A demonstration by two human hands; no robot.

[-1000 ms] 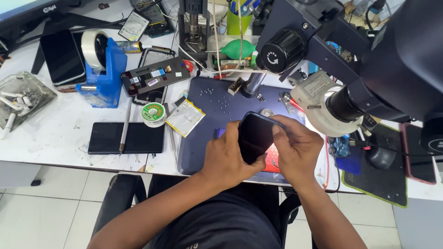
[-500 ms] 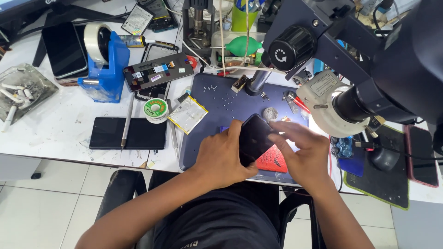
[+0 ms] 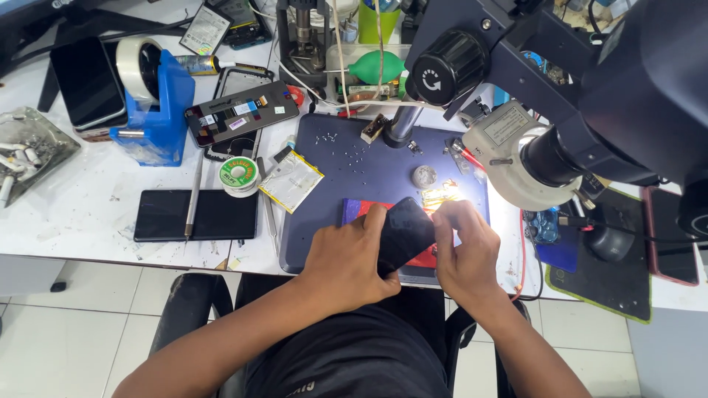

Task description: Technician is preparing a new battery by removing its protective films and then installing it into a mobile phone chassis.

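Overhead, the microscope [image 3: 560, 96] crowded the blue mat [image 3: 332, 199], while both hands, left [image 3: 350, 258] and right [image 3: 464, 254], kept clasping the dark phone [image 3: 402, 232], tilted slightly more than before.

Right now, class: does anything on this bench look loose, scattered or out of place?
Yes. Tiny screws lie scattered loose on the blue mat above the hands, not in any tray, so they could roll away. A long thin tool also rests across a dark phone on the left.
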